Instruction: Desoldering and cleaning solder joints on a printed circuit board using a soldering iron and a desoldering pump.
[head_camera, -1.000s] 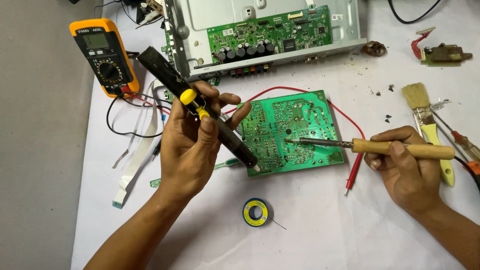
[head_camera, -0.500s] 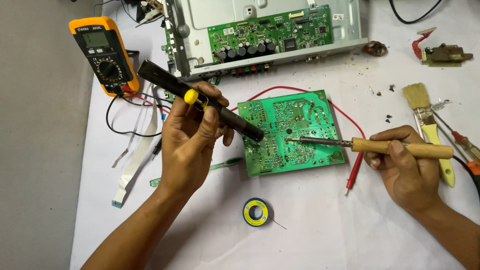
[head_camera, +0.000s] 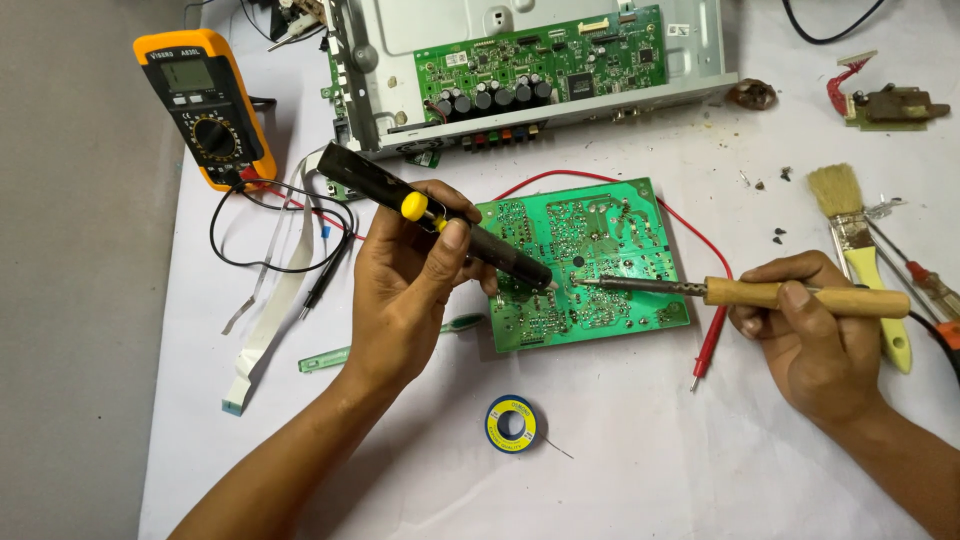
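Observation:
My left hand (head_camera: 405, 285) grips a black desoldering pump (head_camera: 360, 175) with a yellow button, its white nozzle touching the solder side of a green circuit board (head_camera: 620, 225) lying on the white table. My right hand (head_camera: 810, 335) holds a soldering iron by its wooden handle (head_camera: 850, 298); the metal tip rests on the board right next to the pump's nozzle. A small spool of solder wire (head_camera: 511, 423) lies in front of the board.
A yellow multimeter (head_camera: 203, 105) with black and red leads stands at the back left. An open metal chassis (head_camera: 520, 60) with a green board sits behind. A paintbrush (head_camera: 850, 230) and screwdrivers lie at right, a white ribbon cable (head_camera: 270, 320) at left.
My left hand has swung the pump down and to the right, bringing its nozzle onto the board beside the iron's tip. My right hand and the iron have stayed in place.

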